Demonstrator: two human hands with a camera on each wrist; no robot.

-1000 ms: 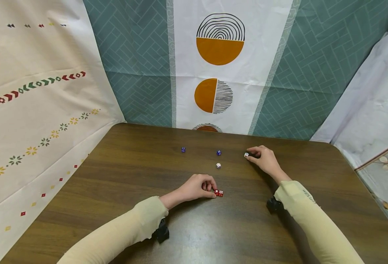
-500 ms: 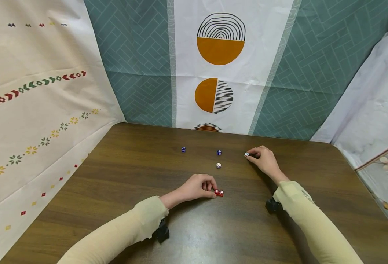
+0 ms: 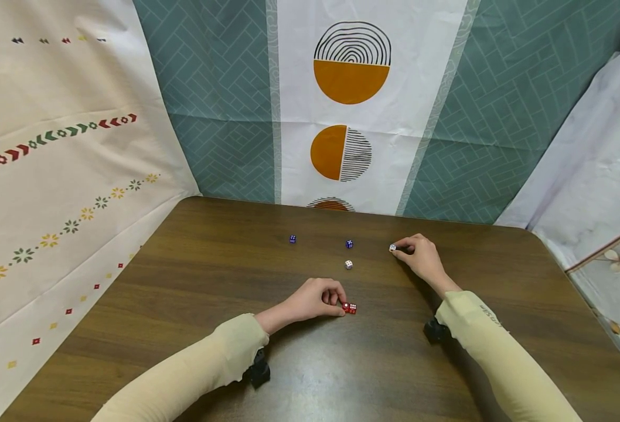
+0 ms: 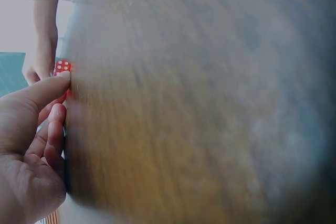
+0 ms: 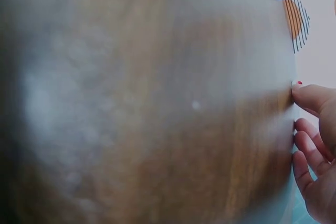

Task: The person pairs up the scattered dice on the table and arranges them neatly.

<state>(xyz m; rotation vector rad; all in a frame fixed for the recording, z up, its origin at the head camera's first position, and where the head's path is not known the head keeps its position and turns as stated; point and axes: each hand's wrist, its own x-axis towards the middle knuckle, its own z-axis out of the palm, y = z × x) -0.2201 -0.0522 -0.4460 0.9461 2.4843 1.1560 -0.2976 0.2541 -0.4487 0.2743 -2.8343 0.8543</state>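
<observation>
In the head view my left hand (image 3: 310, 300) pinches a red die (image 3: 346, 306) between thumb and forefinger at the middle of the brown table. A second red die (image 3: 353, 308), six pips up, lies right against it on the right. Farther back and to the right, the thumb and forefinger of my right hand (image 3: 423, 258) pinch a white die (image 3: 392, 248) low over the table. Red pips-up die (image 4: 62, 65) shows past the left thumb in the left wrist view. In the right wrist view, the fingers of the right hand (image 5: 315, 145) hide the white die.
Another white die (image 3: 348, 265) lies between the hands, with a blue die (image 3: 349, 244) behind it. A second blue die (image 3: 292, 239) sits farther left. The wooden table (image 3: 183, 281) ends at patterned cloth hangings (image 3: 225, 146) at the back and sides.
My right hand has shifted very slightly left with the white die in its fingertips. The left hand and the other dice have stayed in place.
</observation>
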